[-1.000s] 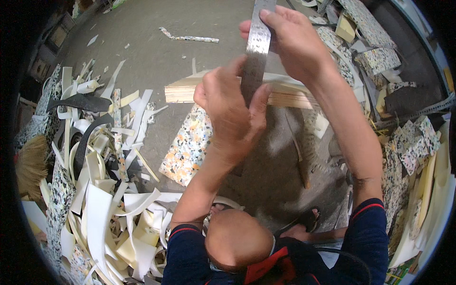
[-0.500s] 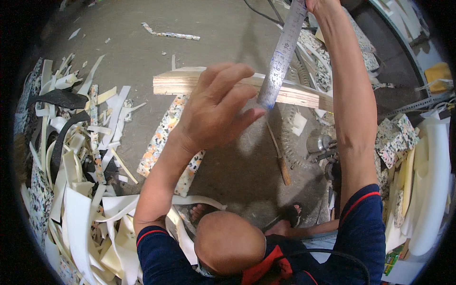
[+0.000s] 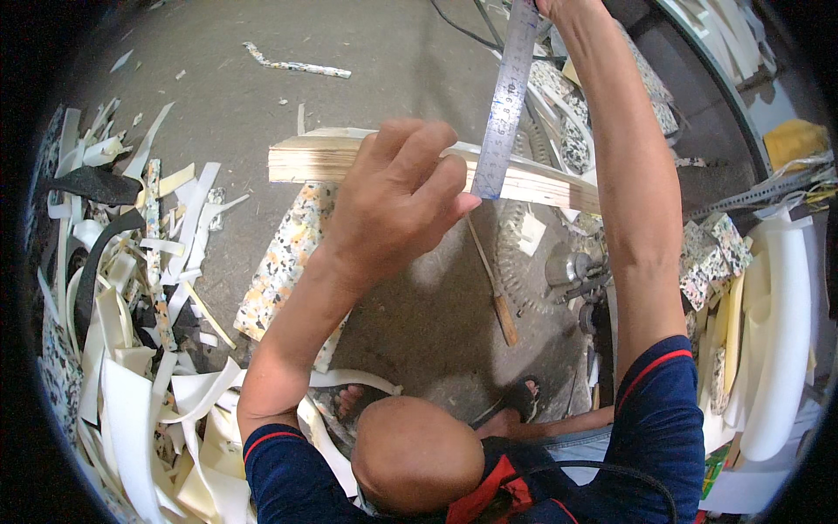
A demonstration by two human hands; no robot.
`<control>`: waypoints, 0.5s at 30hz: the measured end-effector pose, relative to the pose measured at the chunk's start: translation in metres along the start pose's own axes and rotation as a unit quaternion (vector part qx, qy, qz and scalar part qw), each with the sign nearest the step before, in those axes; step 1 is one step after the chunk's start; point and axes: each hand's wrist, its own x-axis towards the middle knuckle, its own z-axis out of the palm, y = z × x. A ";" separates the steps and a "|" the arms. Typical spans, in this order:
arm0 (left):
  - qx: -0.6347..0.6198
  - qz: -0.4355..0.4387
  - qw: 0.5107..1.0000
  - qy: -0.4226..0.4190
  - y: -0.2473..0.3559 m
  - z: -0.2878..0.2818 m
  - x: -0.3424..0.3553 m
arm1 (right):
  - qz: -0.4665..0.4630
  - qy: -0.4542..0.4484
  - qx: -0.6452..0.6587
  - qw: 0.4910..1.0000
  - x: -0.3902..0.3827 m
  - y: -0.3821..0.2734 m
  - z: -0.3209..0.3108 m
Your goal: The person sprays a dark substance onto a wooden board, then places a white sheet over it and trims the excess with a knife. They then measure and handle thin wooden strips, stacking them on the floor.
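Observation:
A metal ruler [image 3: 506,96] slants down from the top edge, and its lower end lies across a pale layered wooden piece [image 3: 305,162] with an arched upper side. At the top, mostly cut off by the frame, my right hand [image 3: 563,7] grips the ruler's far end. My left hand [image 3: 397,192] is in front of the wood, fingers bent and drawn together, slightly blurred at the knuckles. Its thumb tip is beside the ruler's lower end; whether they touch, or what the fingers hold, I cannot tell. A speckled foam slab [image 3: 284,262] lies below the wood's left part.
A wooden-handled tool [image 3: 504,319] with a thin shaft lies on the floor, near a metal object [image 3: 567,265] at its right. Heaps of white foam offcuts [image 3: 131,419] spread at the left. White foam rolls [image 3: 777,341] stand at the right. A speckled strip [image 3: 297,65] lies farther off.
My left hand's spread fingers have bent and come closer together. The ruler has turned more upright and its numbered face shows more plainly. The whole view has shifted slightly.

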 end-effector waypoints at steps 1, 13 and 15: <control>0.001 -0.001 1.000 0.000 0.000 0.001 0.000 | -0.003 0.003 -0.006 1.000 0.001 0.001 0.001; 0.014 0.001 1.000 -0.012 0.000 0.001 0.001 | 0.011 -0.057 0.049 0.997 0.011 -0.002 -0.002; 0.014 -0.003 1.000 -0.007 0.001 0.003 0.001 | 0.023 -0.073 0.065 0.995 0.011 -0.003 -0.002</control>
